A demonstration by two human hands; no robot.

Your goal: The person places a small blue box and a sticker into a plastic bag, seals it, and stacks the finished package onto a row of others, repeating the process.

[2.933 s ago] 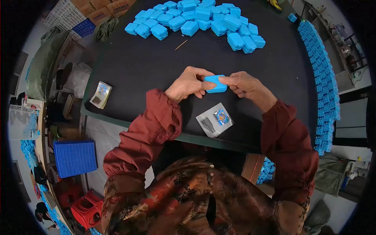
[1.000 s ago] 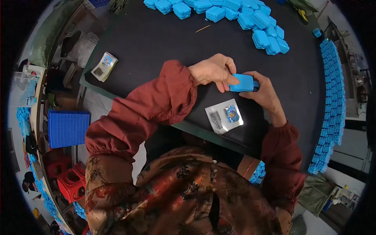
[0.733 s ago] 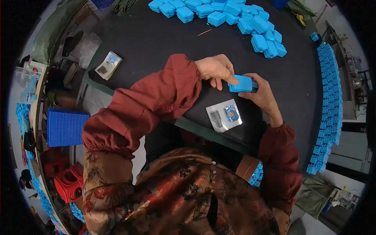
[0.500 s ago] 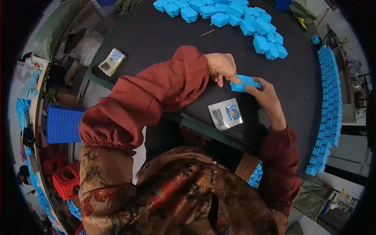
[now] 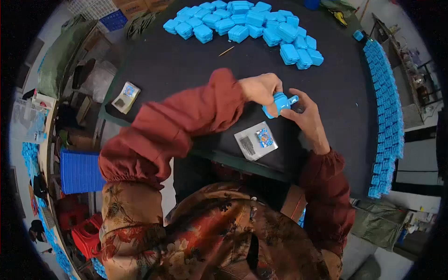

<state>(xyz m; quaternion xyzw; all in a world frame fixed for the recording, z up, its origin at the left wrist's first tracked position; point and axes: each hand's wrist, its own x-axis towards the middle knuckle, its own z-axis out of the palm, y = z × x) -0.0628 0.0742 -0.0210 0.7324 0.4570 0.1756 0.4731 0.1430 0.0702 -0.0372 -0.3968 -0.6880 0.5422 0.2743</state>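
Observation:
Between my two hands is a small blue plastic case with rounded edges, turned at an angle above the dark tabletop. My left hand grips its left side, the thumb pressed over the front. From the right, my right hand pinches the case near a small tab that sticks out, thumb below and index finger arched above. A stack of printed sticker sheets, with a colourful square picture and a grey patch, lies just below my hands.
A heap of similar blue cases covers the far side of the table. Long rows of blue cases line the right edge. Another sticker stack lies at the left, and a thin wooden stick near the heap. A blue crate stands left.
Both hands have tilted the blue case from lying flat to an angled position, and my left hand has moved from touching its top to gripping its side. The view has shifted slightly.

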